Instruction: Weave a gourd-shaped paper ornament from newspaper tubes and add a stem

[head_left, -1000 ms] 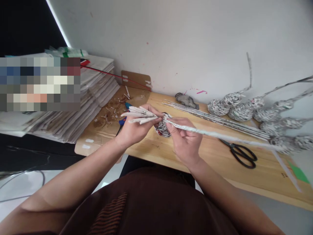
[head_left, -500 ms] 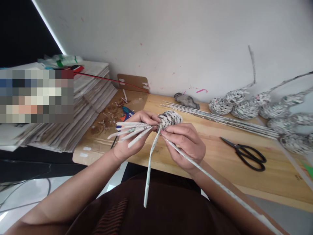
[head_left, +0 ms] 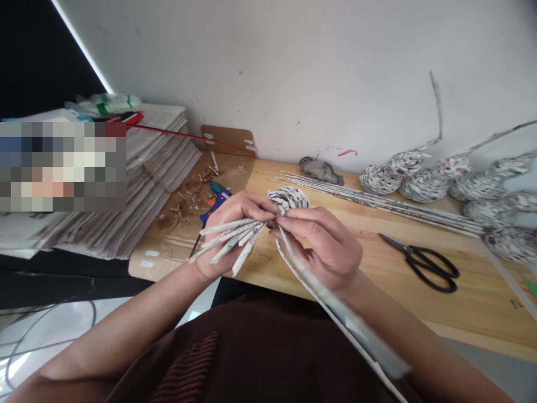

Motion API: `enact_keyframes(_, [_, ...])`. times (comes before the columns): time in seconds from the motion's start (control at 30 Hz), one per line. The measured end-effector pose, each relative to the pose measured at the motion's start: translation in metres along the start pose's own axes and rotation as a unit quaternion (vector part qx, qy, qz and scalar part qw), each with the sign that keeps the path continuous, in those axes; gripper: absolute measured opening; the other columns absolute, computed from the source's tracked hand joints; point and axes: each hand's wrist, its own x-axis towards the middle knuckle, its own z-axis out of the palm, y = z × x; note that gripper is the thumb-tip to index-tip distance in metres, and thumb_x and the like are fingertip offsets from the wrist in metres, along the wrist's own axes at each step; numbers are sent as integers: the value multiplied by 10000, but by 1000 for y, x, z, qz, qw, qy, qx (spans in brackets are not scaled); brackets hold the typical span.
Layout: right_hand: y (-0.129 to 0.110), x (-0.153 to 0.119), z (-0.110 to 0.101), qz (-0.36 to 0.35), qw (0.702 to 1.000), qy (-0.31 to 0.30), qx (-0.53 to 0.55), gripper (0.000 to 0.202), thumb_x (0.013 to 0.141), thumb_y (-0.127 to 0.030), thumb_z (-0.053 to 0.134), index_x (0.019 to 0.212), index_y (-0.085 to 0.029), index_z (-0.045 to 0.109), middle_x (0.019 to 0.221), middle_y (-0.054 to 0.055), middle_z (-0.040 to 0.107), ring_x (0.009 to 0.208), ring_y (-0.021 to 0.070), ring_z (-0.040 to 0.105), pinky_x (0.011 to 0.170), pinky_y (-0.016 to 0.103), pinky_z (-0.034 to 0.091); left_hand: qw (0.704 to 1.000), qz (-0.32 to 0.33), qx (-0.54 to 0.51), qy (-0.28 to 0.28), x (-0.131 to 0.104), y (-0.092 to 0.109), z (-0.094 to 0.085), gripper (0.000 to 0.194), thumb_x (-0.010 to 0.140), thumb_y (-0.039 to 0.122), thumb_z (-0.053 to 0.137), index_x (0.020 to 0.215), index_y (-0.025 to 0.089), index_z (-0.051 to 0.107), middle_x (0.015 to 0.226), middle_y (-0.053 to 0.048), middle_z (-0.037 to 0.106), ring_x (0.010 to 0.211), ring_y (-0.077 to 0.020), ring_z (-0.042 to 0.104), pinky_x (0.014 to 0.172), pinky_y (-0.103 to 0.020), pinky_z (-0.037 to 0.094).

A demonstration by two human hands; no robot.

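Loose paper strip (head_left: pixel 373 338) swung rightward | left hand (head_left: pixel 235 224) pinches fanned strips (head_left: pixel 242 257); right hand (head_left: pixel 329 246) pinches strip beside woven ball (head_left: pixel 291 197) | scissors (head_left: pixel 408 251) on wooden table (head_left: pixel 390 282) | pink-marked wall (head_left: pixel 314 73) behind

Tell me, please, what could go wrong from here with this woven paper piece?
The long paper tubes at the right hand run close together, so they may tangle. If the left hand loosens, the fanned short paper tubes could spread beside the woven paper bulb. The scissors point toward the right hand; a wide sweep might meet the tip.
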Motion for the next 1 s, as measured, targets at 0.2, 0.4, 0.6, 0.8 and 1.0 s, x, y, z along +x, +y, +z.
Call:
enact_keyframes(0.2, [-10, 9, 4, 128, 987, 60, 73, 156, 850, -76, 716, 931, -207, 740, 988, 67, 746, 929, 185, 710, 862, 357, 596, 996, 6, 75, 42, 7, -2, 3, 66, 863, 179, 712, 875, 215, 658, 1026, -57, 707, 923, -202, 674, 855, -390, 576])
enact_keyframes(0.4, [1, 12, 10, 172, 977, 47, 120, 144, 830, -72, 734, 886, -202, 757, 967, 55, 733, 910, 178, 701, 860, 338, 579, 999, -24, 20, 36, 8, -18, 10, 54, 874, 191, 702, 895, 200, 654, 1000, -58, 711, 900, -196, 690, 813, -362, 584])
enact_keyframes(0.6, [27, 14, 13, 219, 968, 51, 114, 136, 826, -79, 736, 868, -207, 757, 949, 41, 722, 874, 160, 687, 846, 314, 563, 994, -56, -93, 20, 25, -37, 29, 92, 873, 168, 690, 947, 198, 645, 1022, -65, 696, 931, -193, 693, 839, -354, 577])
enact_keyframes(0.8, [57, 5, 15, 292, 939, 94, 157, 123, 857, -128, 712, 860, -239, 764, 957, 45, 709, 932, 185, 686, 879, 348, 565, 983, -116, -136, -42, 48, -50, 52, 18, 905, 203, 620, 922, 209, 620, 1010, -95, 696, 972, -232, 688, 826, -397, 580])
enact_keyframes(1.0, [66, -3, 20, 328, 924, 100, 169, 89, 855, -166, 720, 842, -231, 778, 935, 67, 718, 913, 206, 697, 856, 370, 581, 980, -139, -132, -55, 51, -55, 58, 51, 894, 176, 610, 932, 210, 616, 970, -81, 678, 917, -215, 676, 803, -373, 556])
